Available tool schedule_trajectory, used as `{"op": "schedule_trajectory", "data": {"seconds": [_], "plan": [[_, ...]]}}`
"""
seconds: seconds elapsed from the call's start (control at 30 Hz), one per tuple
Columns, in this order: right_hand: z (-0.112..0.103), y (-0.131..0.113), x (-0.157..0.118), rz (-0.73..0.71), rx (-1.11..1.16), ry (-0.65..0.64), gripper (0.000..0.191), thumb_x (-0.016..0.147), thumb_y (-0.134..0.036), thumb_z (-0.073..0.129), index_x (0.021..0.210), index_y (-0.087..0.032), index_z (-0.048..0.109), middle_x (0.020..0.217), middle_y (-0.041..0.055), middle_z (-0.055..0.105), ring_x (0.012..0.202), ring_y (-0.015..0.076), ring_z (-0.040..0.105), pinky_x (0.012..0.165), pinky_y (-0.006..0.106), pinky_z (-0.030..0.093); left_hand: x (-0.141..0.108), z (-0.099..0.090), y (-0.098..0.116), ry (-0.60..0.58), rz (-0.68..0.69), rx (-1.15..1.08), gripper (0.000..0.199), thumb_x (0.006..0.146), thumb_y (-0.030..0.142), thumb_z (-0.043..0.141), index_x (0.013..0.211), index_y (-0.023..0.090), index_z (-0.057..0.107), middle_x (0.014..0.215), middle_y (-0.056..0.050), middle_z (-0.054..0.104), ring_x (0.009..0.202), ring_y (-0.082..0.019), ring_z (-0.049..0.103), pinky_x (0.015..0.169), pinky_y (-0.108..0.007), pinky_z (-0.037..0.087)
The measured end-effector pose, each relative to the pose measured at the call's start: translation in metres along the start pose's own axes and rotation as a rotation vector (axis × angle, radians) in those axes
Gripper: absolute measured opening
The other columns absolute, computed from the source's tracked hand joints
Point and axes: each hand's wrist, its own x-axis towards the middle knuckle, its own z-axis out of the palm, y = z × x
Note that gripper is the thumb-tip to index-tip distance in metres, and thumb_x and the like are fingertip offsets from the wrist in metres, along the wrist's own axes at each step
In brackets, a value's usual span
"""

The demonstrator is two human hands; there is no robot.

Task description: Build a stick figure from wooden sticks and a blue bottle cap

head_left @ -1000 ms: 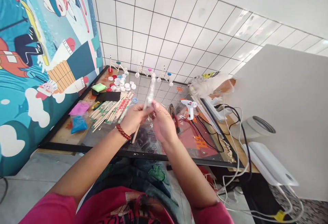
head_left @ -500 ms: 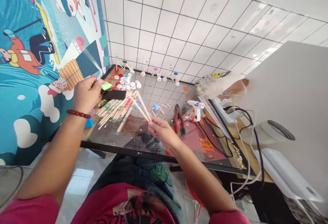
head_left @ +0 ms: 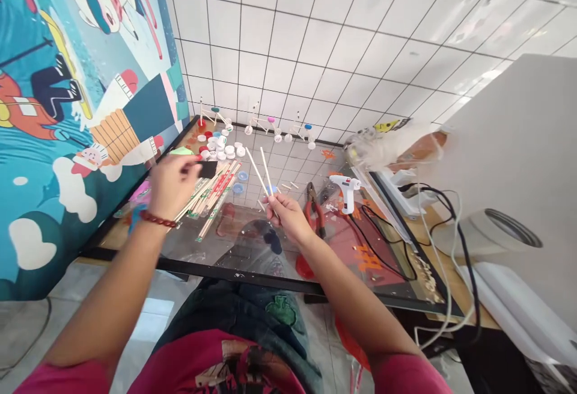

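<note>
My right hand (head_left: 286, 216) is closed around the lower ends of two pale wooden chopsticks (head_left: 258, 171), which spread apart in a V above the glass tabletop. My left hand (head_left: 174, 183) is over the table's left side, near a black piece (head_left: 207, 169) and a pile of wrapped chopsticks (head_left: 216, 195). Motion blurs its fingers, and I see no object in them. Behind it, a light green item (head_left: 181, 151) is partly covered.
White and red bottle caps (head_left: 229, 150) cluster at the back left. Small stick-and-cap models (head_left: 270, 126) line the wall edge. To the right lie red-handled pliers (head_left: 314, 210), a white glue gun (head_left: 346, 192) with a black cord, and a plastic bag (head_left: 383, 147).
My left hand has moved right and down; the clear wrapper seen at its fingers is no longer visible there. The chopsticks in my right hand have swung more upright and wider apart.
</note>
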Motion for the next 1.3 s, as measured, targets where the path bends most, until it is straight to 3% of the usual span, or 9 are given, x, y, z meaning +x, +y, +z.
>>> {"op": "schedule_trajectory", "data": {"seconds": [0.13,0.2,0.33,0.5,0.67,0.77,0.97,1.13,1.3], "plan": [[-0.003,0.004,-0.002,0.007,-0.003,-0.003,0.048,0.078,-0.064,0.066,0.087,-0.017,0.062,0.054,-0.0055,0.057,0.038,0.0051,0.039,0.038,0.02,0.024,0.0,0.07,0.054,-0.384,-0.333,-0.944,0.025,0.079,0.035,0.07,0.089,0.012,0.075,0.089,-0.013,0.075,0.085,-0.024,0.072,0.075,-0.035,0.058],[-0.007,0.003,-0.003,-0.002,0.022,0.048,0.046,0.079,-0.063,0.065,0.088,-0.017,0.061,0.054,-0.0058,0.057,0.037,0.005,0.04,0.038,0.019,0.025,-0.001,0.092,0.063,-0.482,-0.44,-1.186,0.026,0.074,0.03,0.079,0.089,0.01,0.075,0.088,-0.014,0.076,0.082,-0.022,0.073,0.071,-0.031,0.058],[-0.011,-0.003,-0.003,0.014,0.053,0.052,0.046,0.078,-0.063,0.067,0.087,-0.018,0.06,0.054,-0.006,0.059,0.037,0.0048,0.041,0.038,0.019,0.027,-0.002,0.106,0.056,-0.47,-0.535,-1.321,0.028,0.071,0.022,0.083,0.094,0.01,0.075,0.091,-0.013,0.077,0.079,-0.019,0.075,0.069,-0.028,0.06],[-0.004,0.001,-0.007,0.148,0.11,-0.111,0.048,0.077,-0.064,0.068,0.087,-0.018,0.058,0.054,-0.0037,0.064,0.035,0.0058,0.044,0.036,0.018,0.028,-0.015,0.098,0.053,-0.546,-0.556,-1.39,0.02,0.079,0.024,0.078,0.094,0.011,0.075,0.092,-0.013,0.077,0.081,-0.019,0.075,0.071,-0.029,0.061],[0.005,0.008,-0.011,0.228,0.108,-0.242,0.053,0.077,-0.07,0.065,0.088,-0.019,0.057,0.06,-0.0008,0.067,0.042,0.0104,0.055,0.043,0.022,0.042,-0.028,0.097,0.063,-0.629,-0.605,-1.364,0.021,0.077,0.022,0.078,0.094,0.011,0.074,0.077,-0.01,0.076,0.07,-0.02,0.073,0.062,-0.028,0.059],[0.006,0.005,-0.015,0.197,-0.085,-0.208,0.051,0.084,-0.07,0.055,0.084,-0.019,0.058,0.065,0.0012,0.066,0.053,0.0131,0.061,0.053,0.025,0.047,-0.025,0.097,0.062,-0.519,-0.649,-1.325,0.019,0.075,0.019,0.077,0.092,0.011,0.074,0.076,-0.008,0.075,0.064,-0.017,0.071,0.058,-0.026,0.057],[0.012,-0.008,-0.028,-0.206,-1.018,0.03,0.043,0.099,-0.037,0.043,0.062,-0.019,0.055,0.07,0.0005,0.061,0.068,0.0111,0.054,0.065,0.025,0.033,-0.001,0.089,0.051,-0.066,-0.621,-1.296,0.006,0.079,0.018,0.067,0.079,0.013,0.071,0.056,-0.001,0.064,0.044,-0.008,0.054,0.043,-0.016,0.042],[0.02,-0.008,-0.03,-0.172,-1.296,-0.006,0.039,0.098,-0.034,0.046,0.067,-0.02,0.063,0.077,0.0015,0.07,0.071,0.0118,0.057,0.059,0.027,0.025,0.007,0.087,0.043,-0.039,-0.61,-1.264,0.005,0.078,0.015,0.064,0.08,0.016,0.069,0.066,-0.001,0.066,0.04,-0.004,0.045,0.034,-0.015,0.025],[0.017,-0.01,-0.028,-0.061,-1.418,0.029,0.039,0.096,-0.033,0.046,0.068,-0.021,0.07,0.079,0.0034,0.075,0.071,0.0145,0.063,0.057,0.029,0.024,0.009,0.085,0.039,0.059,-0.634,-1.255,0.004,0.084,0.019,0.064,0.083,0.019,0.068,0.065,0.003,0.061,0.039,-0.001,0.036,0.033,-0.014,0.019]]}}
